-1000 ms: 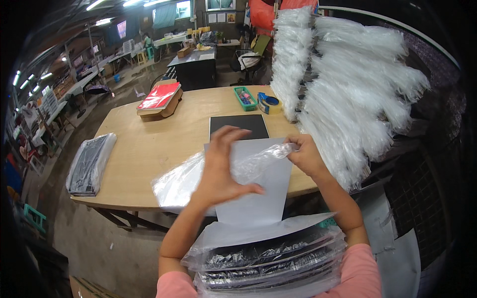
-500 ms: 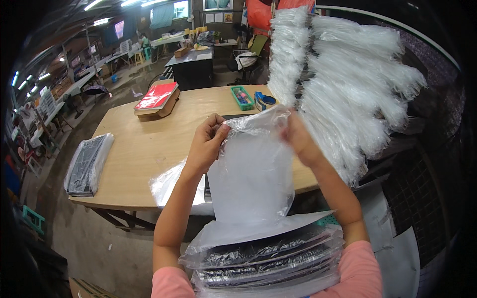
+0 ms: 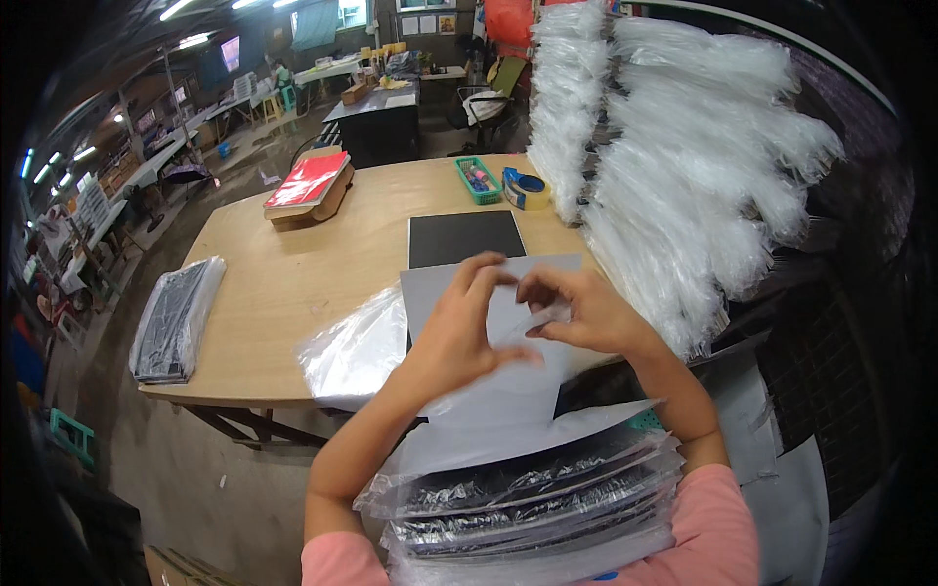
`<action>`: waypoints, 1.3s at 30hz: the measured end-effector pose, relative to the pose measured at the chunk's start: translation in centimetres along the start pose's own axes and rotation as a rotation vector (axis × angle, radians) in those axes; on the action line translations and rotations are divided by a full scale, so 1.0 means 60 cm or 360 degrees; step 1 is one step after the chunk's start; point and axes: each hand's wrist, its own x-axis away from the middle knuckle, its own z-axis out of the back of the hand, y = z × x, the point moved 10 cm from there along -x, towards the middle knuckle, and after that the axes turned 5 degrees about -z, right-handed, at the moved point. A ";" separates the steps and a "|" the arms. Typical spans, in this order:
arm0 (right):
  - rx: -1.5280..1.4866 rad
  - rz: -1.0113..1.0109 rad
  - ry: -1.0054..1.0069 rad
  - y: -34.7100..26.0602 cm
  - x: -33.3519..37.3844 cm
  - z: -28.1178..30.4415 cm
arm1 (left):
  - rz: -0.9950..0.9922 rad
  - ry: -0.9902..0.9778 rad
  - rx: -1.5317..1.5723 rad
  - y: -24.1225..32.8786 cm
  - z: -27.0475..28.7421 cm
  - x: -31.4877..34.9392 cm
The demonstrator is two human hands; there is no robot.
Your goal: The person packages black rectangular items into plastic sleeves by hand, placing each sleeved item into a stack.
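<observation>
My left hand (image 3: 476, 322) is over a pale grey sheet (image 3: 425, 293), thumb and fingers spread apart and holding nothing. Close beside it, my right hand (image 3: 584, 311) has its fingers curled on a small bit of clear plastic (image 3: 555, 315). The grey sheet partly covers a black board (image 3: 466, 237) on the table. Against my body rests a stack of plastic-wrapped dark boards (image 3: 528, 498), topped by a pale sheet. A flat clear plastic bag (image 3: 357, 352) lies left of the grey sheet at the table's near edge.
The wooden table (image 3: 264, 313) holds a red-covered stack (image 3: 311, 184), a green basket of small items (image 3: 477, 181), a tape roll (image 3: 525, 188) and a wrapped black bundle (image 3: 176, 322). Large heaps of clear plastic bags (image 3: 684, 176) rise at the right.
Both hands have come down and closer together, from stretching the plastic bag's upper edge. My left hand has let go and spread its fingers. The black board and grey sheet now show more.
</observation>
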 end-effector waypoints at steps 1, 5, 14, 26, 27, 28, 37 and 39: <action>0.0002 0.0022 0.0110 0.001 -0.003 0.008 | 0.0176 -0.0165 0.0242 -0.059 -0.023 0.002; -0.0571 -0.0295 0.0329 0.084 0.015 0.038 | 0.0723 0.0015 0.1149 -0.137 -0.045 0.046; -0.0088 0.0051 0.0934 0.021 0.032 0.053 | 0.0550 0.0466 0.1103 -0.123 -0.020 0.010; -0.0364 -0.0102 0.0523 0.032 0.002 0.013 | 0.0355 0.0818 0.0997 -0.082 0.030 0.023; -0.0371 -0.0107 0.0563 0.031 0.004 0.014 | 0.0523 0.0687 0.1173 -0.098 0.016 0.030; -0.0378 -0.0112 0.0605 0.032 0.007 0.015 | 0.0689 0.0550 0.1347 -0.110 -0.004 0.036; -0.1374 -0.0219 0.0533 0.052 -0.007 -0.022 | 0.0243 0.0641 0.0384 -0.127 0.022 0.053; -0.1506 -0.0378 -0.0184 0.044 0.007 -0.074 | 0.0511 0.0559 0.1768 -0.123 -0.021 0.048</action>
